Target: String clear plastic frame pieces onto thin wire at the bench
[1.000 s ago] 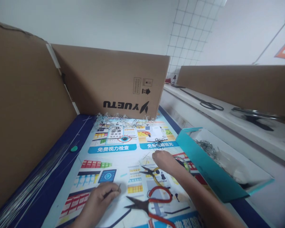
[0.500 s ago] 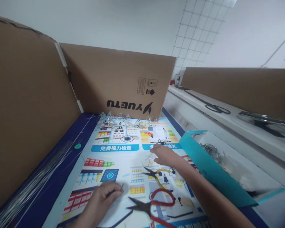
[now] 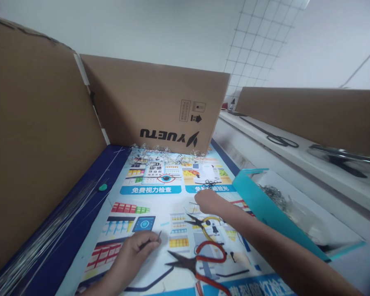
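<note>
My left hand (image 3: 143,245) is low on the printed sheet (image 3: 160,205), thumb and fingers pinched on a short, thin dark piece of wire (image 3: 159,235) whose end sticks up. Farther out, my right hand (image 3: 209,201) is closed and turned down near a small heap of dark bent wire pieces (image 3: 210,183); its fingertips are hidden, so what they hold does not show. Thin wire bits (image 3: 189,207) lie just left of it. Under my right forearm are yellow-handled pliers (image 3: 200,222). Red-handled scissors (image 3: 188,261) lie with open blades between my two arms.
Clear, glinting loops (image 3: 160,154) line the foot of a cardboard wall (image 3: 154,98). Long thin wires (image 3: 58,230) lie at left beside a green lump (image 3: 102,187). At right stands a teal box (image 3: 283,222) holding metal pieces and a plastic bag; black scissors (image 3: 280,140) rest on the ledge.
My right hand has moved slightly and turned, so its fingers show less than before. My left hand stays about where it was, still pinching the wire.
</note>
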Demonstrator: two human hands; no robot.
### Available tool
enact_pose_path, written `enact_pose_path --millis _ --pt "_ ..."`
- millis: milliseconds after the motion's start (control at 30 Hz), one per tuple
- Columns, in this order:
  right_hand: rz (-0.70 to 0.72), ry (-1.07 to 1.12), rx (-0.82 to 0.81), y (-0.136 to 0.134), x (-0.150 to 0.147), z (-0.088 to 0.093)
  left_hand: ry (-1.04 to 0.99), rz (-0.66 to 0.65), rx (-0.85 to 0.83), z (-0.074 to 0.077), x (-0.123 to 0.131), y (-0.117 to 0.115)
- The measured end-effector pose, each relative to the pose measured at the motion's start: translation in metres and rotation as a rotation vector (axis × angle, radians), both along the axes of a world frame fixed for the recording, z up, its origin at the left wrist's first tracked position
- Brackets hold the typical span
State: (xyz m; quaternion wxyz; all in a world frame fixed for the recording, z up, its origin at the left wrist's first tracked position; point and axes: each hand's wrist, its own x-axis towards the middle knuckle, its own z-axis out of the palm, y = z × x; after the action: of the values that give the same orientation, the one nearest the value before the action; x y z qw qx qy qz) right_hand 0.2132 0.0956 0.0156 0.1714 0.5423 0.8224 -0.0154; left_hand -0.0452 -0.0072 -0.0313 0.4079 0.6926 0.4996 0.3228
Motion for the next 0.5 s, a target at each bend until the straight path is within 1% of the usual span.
enact_pose_path --millis 133,300,367,433,500 --pt "-0.056 0.050 -0.014 0.007 -0.007 -0.001 -0.048 0.023 -0.038 0.002 0.000 0.000" --pt "-0.128 0.184 0.041 0.005 0.003 0.009 -0.123 0.038 -0.054 0.003 -0.001 0.001" --pt "-0.143 0.282 0.053 -0.001 0.004 0.012 -0.150 0.044 -0.061 0.003 -0.001 0.001" --pt "-0.139 0.393 0.035 -0.011 -0.003 0.011 -0.176 0.066 -0.068 0.001 -0.001 0.001" --pt "-0.147 0.635 -0.053 -0.023 -0.018 0.007 -0.203 0.108 -0.063 0.000 0.000 0.001"
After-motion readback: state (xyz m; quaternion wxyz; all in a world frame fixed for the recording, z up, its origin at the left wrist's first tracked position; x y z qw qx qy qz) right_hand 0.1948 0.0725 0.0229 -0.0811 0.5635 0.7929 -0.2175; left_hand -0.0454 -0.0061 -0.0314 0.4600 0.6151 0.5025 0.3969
